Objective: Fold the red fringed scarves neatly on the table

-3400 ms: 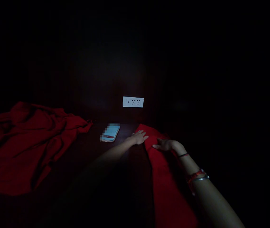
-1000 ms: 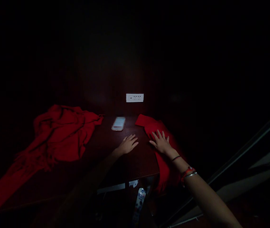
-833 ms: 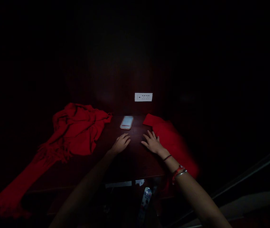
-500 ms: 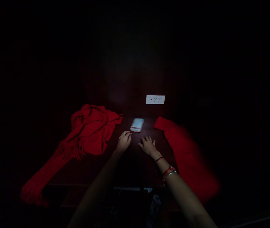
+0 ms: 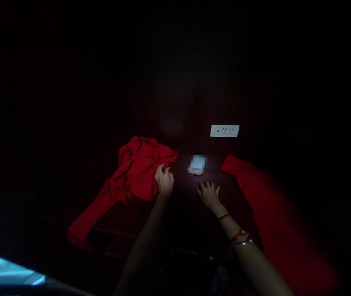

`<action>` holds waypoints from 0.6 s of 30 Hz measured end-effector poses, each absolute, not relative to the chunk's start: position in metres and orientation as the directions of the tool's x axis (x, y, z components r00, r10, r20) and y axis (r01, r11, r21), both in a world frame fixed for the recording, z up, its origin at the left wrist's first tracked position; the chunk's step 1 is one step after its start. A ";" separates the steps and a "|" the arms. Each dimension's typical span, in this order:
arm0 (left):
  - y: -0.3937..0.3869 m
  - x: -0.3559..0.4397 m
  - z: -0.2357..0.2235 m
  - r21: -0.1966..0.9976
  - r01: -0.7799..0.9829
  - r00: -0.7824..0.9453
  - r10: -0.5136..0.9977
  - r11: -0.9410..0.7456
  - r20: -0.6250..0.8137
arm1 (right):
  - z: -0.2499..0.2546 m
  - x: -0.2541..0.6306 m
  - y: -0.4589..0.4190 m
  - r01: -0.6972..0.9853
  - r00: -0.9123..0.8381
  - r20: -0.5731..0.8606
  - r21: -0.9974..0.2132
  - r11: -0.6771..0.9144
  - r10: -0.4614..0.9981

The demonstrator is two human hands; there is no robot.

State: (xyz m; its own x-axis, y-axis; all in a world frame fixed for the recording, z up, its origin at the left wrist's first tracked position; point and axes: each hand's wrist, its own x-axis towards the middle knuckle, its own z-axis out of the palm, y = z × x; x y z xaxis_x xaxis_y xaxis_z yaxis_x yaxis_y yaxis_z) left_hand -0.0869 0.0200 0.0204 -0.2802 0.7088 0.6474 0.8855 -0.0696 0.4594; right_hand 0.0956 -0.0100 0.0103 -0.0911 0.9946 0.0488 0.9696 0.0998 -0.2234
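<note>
Left grip (image 5: 164, 181), fingers apart and loosely bent, is at the edge of the bunched red cloth (image 5: 142, 181) on the dark counter (image 5: 184, 201), contact unclear; the right grip (image 5: 210, 195) is spread near the phone (image 5: 197, 165). A careless tug could drag the bunch off, since its fringed end seems to hang past the counter's front edge.

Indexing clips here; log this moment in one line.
left hand: at bunched red cloth, contact unclear; right hand: near phone, holding nothing
</note>
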 end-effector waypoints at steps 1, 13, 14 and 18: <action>0.018 -0.096 0.023 0.486 0.874 -0.344 0.679 -0.023 0.649 | 0.011 0.094 -0.009 0.965 -0.113 0.052 -0.234 0.122 0.992; 0.027 -0.159 0.011 0.578 0.745 -0.650 0.556 0.333 0.518 | 0.041 0.017 0.045 0.758 -0.444 0.191 -0.442 0.480 0.876; 0.027 -0.160 0.011 0.578 0.741 -0.655 0.560 0.343 0.507 | 0.044 0.008 0.049 0.748 -0.451 0.198 -0.449 0.490 0.870; 0.024 -0.162 0.017 0.601 0.713 -0.678 0.574 0.362 0.459 | 0.054 -0.025 0.066 0.733 -0.451 0.220 -0.461 0.500 0.865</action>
